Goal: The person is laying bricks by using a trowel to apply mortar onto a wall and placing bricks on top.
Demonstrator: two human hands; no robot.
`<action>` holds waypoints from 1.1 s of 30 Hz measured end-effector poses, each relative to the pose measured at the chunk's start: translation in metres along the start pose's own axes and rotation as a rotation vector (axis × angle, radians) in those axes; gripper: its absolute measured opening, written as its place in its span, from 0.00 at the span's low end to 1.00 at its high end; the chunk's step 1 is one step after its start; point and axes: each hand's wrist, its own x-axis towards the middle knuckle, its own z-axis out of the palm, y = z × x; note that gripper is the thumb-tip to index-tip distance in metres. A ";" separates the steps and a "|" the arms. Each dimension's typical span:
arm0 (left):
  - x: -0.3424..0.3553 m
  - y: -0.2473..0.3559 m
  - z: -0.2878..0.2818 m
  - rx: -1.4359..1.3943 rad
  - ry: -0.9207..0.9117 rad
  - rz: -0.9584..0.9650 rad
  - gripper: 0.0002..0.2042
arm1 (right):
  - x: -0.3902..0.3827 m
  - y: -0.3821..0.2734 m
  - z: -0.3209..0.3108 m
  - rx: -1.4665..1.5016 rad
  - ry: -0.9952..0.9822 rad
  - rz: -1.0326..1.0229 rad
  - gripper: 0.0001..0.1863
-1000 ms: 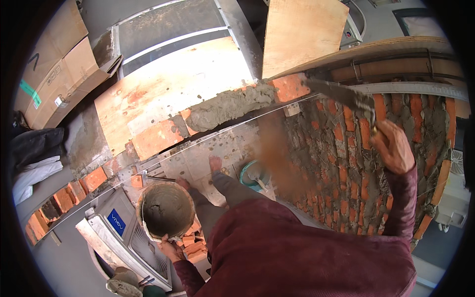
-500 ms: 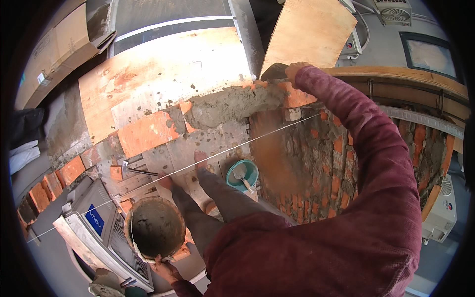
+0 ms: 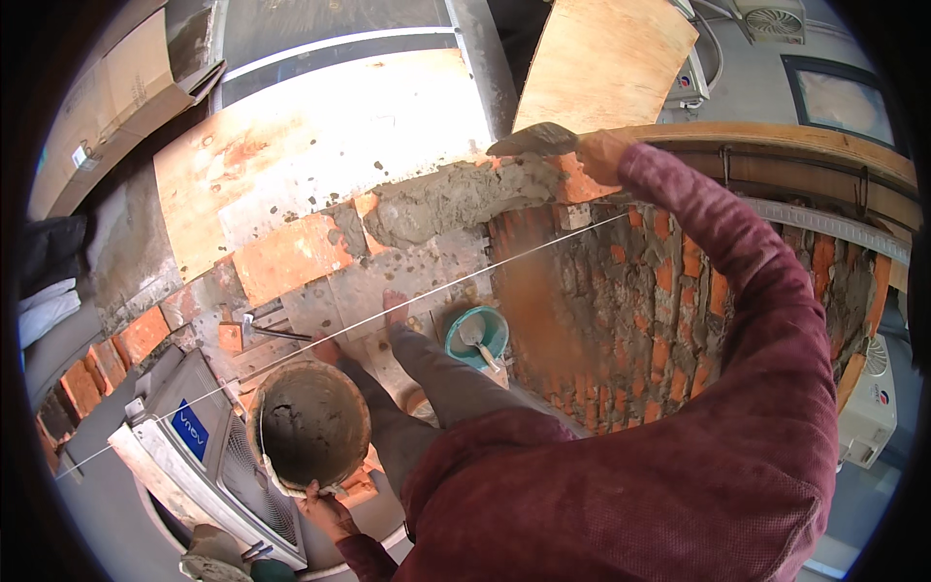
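Observation:
My right hand (image 3: 601, 155) grips a trowel (image 3: 531, 141), its grey blade just over the right end of a low brick course (image 3: 291, 257). Thick wet mortar (image 3: 446, 204) lies along that course, beside an orange brick (image 3: 582, 179). Low at the lower left, my left hand (image 3: 328, 509) holds a round bucket (image 3: 308, 419) by its rim or handle, with dark grey mortar inside. A thin white string (image 3: 456, 281) runs diagonally below the course.
A teal basin (image 3: 490, 320) with a brush-like tool stands by my feet. An outdoor air-conditioner unit (image 3: 199, 436) is at left, rough brickwork (image 3: 659, 320) at right. Plywood boards (image 3: 606, 53), cardboard (image 3: 116, 107) and a wooden beam (image 3: 795, 141) lie beyond.
My right hand has moved from the right side up and leftward to the brick course with the trowel. My left hand still holds the bucket.

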 end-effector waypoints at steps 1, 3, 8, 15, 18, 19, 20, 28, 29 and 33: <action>0.000 0.003 0.003 0.002 -0.007 0.005 0.24 | -0.011 -0.003 0.013 0.065 -0.024 0.090 0.12; 0.002 0.005 0.010 0.000 -0.028 0.008 0.22 | -0.040 -0.009 0.040 -0.111 0.244 -0.068 0.15; -0.003 0.031 0.044 0.026 -0.070 0.044 0.21 | -0.055 -0.020 0.014 -0.172 0.156 0.179 0.14; -0.018 0.050 0.065 0.071 -0.062 0.059 0.19 | -0.084 -0.007 -0.019 -0.284 0.225 0.029 0.10; -0.014 0.045 0.068 0.041 -0.039 0.103 0.19 | -0.079 0.000 -0.004 -0.247 0.280 0.049 0.09; -0.017 0.046 0.071 0.044 -0.062 0.085 0.19 | -0.081 0.003 -0.005 -0.248 0.267 0.064 0.10; -0.019 0.047 0.076 0.050 -0.086 0.067 0.20 | -0.085 0.006 -0.007 -0.248 0.253 0.079 0.10; -0.004 0.039 0.060 0.205 -0.313 0.069 0.18 | -0.215 0.010 -0.042 0.141 0.539 0.166 0.11; 0.002 0.036 0.059 0.237 -0.340 0.117 0.16 | -0.244 0.002 -0.044 0.219 0.617 0.107 0.10; -0.026 0.068 0.090 0.492 -0.461 0.180 0.08 | -0.352 -0.082 -0.042 0.584 0.619 -0.073 0.12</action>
